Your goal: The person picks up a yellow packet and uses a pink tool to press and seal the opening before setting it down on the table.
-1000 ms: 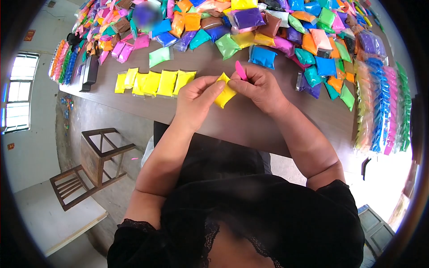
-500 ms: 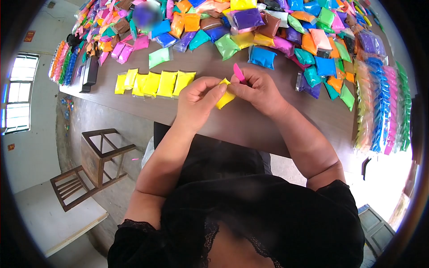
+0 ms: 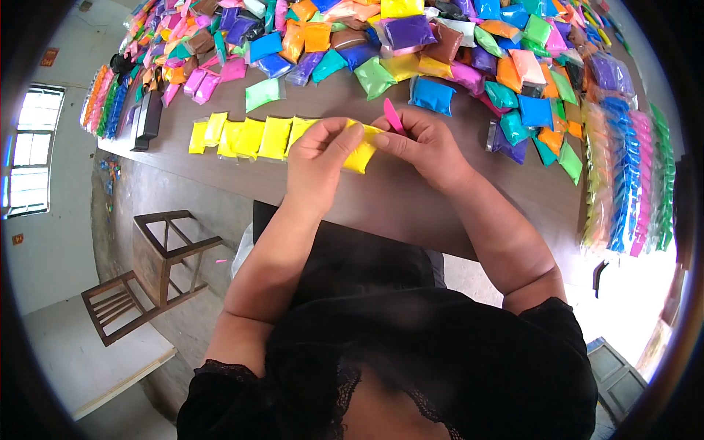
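Centrally, a soft, glossy yellow clay packet is pinched between the left hand and right hand. A smooth pink plastic tool is also held by the right, protruding just above the packet; flat yellow packets are aligned leftward.

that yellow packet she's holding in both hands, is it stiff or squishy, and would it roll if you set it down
Probably squishy: the yellow packet looks like a soft filled plastic bag, pinched between the left hand and right hand. Unlikely to roll, since the similar yellow packets lie flat on the table.
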Demonstrator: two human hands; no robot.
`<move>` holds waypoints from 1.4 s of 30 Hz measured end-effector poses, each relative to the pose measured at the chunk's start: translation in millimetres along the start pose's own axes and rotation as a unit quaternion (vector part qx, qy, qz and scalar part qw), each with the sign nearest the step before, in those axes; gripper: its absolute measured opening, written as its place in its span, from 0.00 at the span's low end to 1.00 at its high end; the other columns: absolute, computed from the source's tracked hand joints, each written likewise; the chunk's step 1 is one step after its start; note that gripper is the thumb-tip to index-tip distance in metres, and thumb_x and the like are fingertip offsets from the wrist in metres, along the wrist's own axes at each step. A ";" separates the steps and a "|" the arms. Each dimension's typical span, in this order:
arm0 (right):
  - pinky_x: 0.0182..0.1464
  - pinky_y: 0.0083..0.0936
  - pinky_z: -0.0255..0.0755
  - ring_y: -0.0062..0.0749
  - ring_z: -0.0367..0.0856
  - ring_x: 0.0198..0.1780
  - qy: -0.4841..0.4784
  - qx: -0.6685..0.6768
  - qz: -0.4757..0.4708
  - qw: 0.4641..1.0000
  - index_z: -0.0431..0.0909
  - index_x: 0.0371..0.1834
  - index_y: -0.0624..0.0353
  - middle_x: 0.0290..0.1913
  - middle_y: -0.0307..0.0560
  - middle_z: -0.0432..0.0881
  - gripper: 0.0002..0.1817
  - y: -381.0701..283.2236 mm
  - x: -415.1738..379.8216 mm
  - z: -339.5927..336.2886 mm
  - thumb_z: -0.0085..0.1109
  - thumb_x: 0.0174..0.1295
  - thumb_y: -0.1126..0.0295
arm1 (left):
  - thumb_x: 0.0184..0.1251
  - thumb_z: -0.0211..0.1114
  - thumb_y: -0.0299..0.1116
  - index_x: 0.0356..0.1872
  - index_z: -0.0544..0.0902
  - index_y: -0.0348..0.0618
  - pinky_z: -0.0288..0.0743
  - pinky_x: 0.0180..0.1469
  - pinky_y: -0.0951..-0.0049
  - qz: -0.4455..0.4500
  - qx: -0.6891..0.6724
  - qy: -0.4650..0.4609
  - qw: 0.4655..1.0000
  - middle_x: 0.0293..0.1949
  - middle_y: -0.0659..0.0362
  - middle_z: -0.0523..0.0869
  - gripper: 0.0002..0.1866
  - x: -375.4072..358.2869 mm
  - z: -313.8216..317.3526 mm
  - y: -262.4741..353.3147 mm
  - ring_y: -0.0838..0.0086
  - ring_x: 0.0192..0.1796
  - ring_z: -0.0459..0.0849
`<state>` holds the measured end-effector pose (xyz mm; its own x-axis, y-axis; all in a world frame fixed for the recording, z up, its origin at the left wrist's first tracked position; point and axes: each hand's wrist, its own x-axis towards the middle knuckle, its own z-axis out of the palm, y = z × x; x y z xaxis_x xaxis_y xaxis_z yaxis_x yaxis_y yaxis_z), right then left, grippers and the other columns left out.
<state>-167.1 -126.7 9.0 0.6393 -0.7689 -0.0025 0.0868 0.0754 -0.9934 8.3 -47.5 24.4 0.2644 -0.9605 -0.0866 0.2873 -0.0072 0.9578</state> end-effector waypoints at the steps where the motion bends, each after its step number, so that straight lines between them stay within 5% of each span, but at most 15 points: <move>1: 0.43 0.19 0.72 0.14 0.75 0.40 0.000 0.032 -0.002 0.999 0.84 0.45 0.61 0.38 0.34 0.82 0.12 0.0 -0.2 0.6 0.70 0.67 0.65 | 0.71 0.70 0.29 0.50 0.85 0.35 0.77 0.46 0.81 0.000 0.000 0.000 1.000 0.42 0.62 0.88 0.11 1.0 -0.6 -0.4 0.83 0.43 0.83; 9: 0.44 0.18 0.72 0.14 0.75 0.40 0.022 0.023 -0.015 0.999 0.83 0.43 0.61 0.39 0.33 0.82 0.09 4.1 -1.4 -4.0 0.68 0.68 0.67 | 0.71 0.69 0.29 0.55 0.83 0.36 0.77 0.51 0.78 -0.086 -0.108 -0.021 0.990 0.47 0.60 0.87 0.14 -0.7 6.4 7.9 0.81 0.47 0.84; 12: 0.44 0.17 0.73 0.14 0.76 0.40 0.039 0.050 -0.004 0.998 0.83 0.43 0.61 0.39 0.33 0.83 0.08 3.4 -1.9 -1.7 0.67 0.68 0.68 | 0.71 0.69 0.28 0.56 0.83 0.36 0.77 0.52 0.78 -0.066 -0.002 -0.112 0.991 0.46 0.61 0.87 0.15 0.8 -5.5 2.3 0.81 0.47 0.84; 34: 0.46 0.20 0.73 0.17 0.77 0.41 0.030 -0.001 0.006 1.000 0.84 0.42 0.61 0.38 0.36 0.83 0.08 1.0 -1.8 -3.5 0.68 0.68 0.68 | 0.70 0.70 0.27 0.54 0.84 0.35 0.77 0.50 0.80 -0.027 0.009 -0.084 0.996 0.46 0.61 0.88 0.14 -0.2 -2.6 0.8 0.81 0.46 0.84; 42: 0.41 0.17 0.72 0.13 0.75 0.38 0.007 0.056 0.029 0.998 0.84 0.44 0.61 0.37 0.32 0.81 0.12 4.6 -1.5 1.4 0.70 0.67 0.65 | 0.68 0.72 0.27 0.48 0.85 0.35 0.77 0.51 0.78 -0.031 -0.087 -0.026 0.995 0.44 0.60 0.89 0.11 1.5 -2.3 0.8 0.79 0.46 0.85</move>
<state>-166.6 -124.3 4.6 0.6350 -0.7699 -0.0627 0.1345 0.1901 -0.9725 11.1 -48.3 24.4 0.1949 -0.9729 -0.1245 0.4578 -0.0220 0.8888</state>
